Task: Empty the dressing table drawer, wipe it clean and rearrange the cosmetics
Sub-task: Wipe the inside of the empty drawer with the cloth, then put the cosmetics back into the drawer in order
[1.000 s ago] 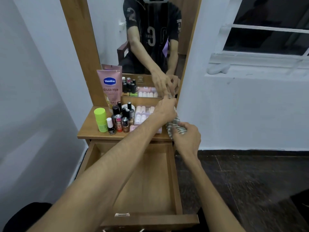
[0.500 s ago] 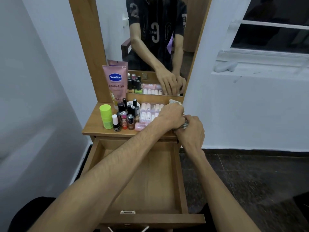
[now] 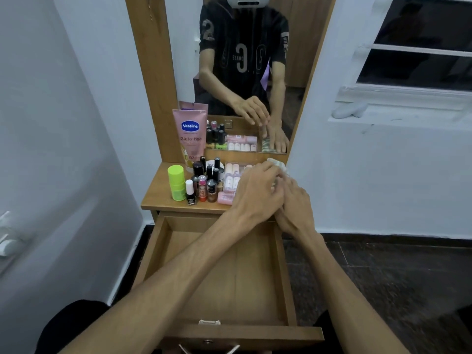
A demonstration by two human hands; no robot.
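The wooden drawer [image 3: 224, 282] is pulled out below the table top [image 3: 158, 192] and holds nothing. A striped cloth [image 3: 278, 164] lies folded at the top's back right corner. My left hand [image 3: 258, 191] and my right hand [image 3: 297, 208] rest together on the cloth and cover most of it. Cosmetics stand on the top: a pink Vaseline tube [image 3: 190, 134], a green bottle [image 3: 176, 182], several small dark bottles [image 3: 208, 178] and clear pink boxes [image 3: 231, 176].
The mirror [image 3: 242, 72] behind the table top shows a person in a dark shirt and both hands on the cloth. White walls close in on the left and right. A dark floor [image 3: 383, 277] lies right of the drawer.
The cloth, held up between both hands at the right edge, has come down onto the back right corner of the table top. Both hands have followed it there.
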